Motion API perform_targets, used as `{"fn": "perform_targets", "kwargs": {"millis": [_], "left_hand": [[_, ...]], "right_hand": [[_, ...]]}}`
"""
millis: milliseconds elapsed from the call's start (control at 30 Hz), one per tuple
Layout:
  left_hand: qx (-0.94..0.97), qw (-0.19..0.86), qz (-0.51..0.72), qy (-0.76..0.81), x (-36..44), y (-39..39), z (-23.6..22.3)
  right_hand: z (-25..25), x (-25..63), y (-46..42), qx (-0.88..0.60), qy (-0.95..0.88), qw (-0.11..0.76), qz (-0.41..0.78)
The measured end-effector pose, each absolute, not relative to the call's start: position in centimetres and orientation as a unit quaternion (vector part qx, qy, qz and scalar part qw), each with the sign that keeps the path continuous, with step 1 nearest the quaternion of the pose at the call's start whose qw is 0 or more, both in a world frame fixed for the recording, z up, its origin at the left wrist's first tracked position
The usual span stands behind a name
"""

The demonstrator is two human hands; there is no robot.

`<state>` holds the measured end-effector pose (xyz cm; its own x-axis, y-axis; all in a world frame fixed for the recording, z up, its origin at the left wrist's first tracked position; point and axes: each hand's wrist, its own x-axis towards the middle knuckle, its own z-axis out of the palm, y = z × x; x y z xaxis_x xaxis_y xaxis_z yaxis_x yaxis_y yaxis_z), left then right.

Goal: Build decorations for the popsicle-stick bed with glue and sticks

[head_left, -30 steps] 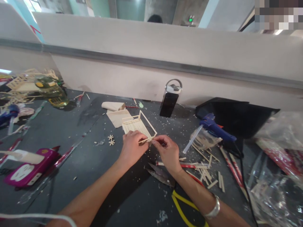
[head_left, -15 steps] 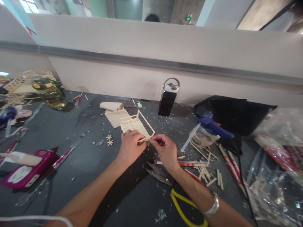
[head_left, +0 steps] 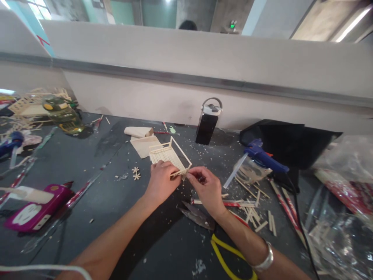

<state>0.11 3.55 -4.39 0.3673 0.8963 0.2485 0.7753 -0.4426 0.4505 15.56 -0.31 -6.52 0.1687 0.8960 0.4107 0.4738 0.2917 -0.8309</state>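
A small model built of thin wooden sticks [head_left: 169,156], with a slatted floor and raised rails, is tilted between my hands at the middle of the desk. My left hand [head_left: 163,179] is closed around its near left side, with fingers over the slats. At the near right corner, my right hand [head_left: 205,186] pinches with thumb and forefinger against the frame; whatever lies between those fingertips is too small to make out. Below my right hand lie scissors with yellow handles [head_left: 225,252], their dark blades spread a little. Two small star-shaped wooden pieces [head_left: 136,173] rest left of my left hand.
A blue glue gun [head_left: 264,155] lies at right near cut sticks [head_left: 253,216] and clear plastic bags [head_left: 346,233]. Behind the model stand a bottle with a handle [head_left: 211,109] and a black phone [head_left: 206,129]. A magenta device [head_left: 39,208] and a tinted bottle [head_left: 65,116] are at left.
The whole view has shifted slightly. Both hands keep nearly the same grip on the model, and the right fingertips remain at its corner.
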Motion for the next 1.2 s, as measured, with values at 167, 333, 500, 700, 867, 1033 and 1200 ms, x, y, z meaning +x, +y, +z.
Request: {"fn": "perform_targets", "kwargs": {"millis": [167,333,500,700,867,1033,1200], "left_hand": [[0.818,0.136,0.231,0.508,0.0,3.6,-4.5],[0.820,0.138,0.227,0.507,0.0,3.7,-4.6],[0.820,0.139,0.226,0.507,0.0,3.7,-4.6],[0.820,0.140,0.229,0.506,0.0,3.7,-4.6],[0.821,0.139,0.228,0.504,0.0,3.7,-4.6],[0.821,0.140,0.229,0.503,0.0,3.7,-4.5],[0.820,0.141,0.230,0.505,0.0,3.7,-4.6]], "right_hand": [[-5.4,15.9,-0.1,-0.533,-0.675,0.478,0.176],[-4.9,16.3,0.2,-0.519,-0.719,0.432,0.164],[-4.8,16.2,0.4,-0.525,-0.728,0.416,0.149],[-4.5,16.0,0.7,-0.522,-0.737,0.403,0.147],[-4.4,15.9,1.0,-0.518,-0.742,0.398,0.151],[-4.3,15.9,1.2,-0.513,-0.746,0.397,0.152],[-4.2,15.8,1.2,-0.510,-0.747,0.397,0.156]]}}
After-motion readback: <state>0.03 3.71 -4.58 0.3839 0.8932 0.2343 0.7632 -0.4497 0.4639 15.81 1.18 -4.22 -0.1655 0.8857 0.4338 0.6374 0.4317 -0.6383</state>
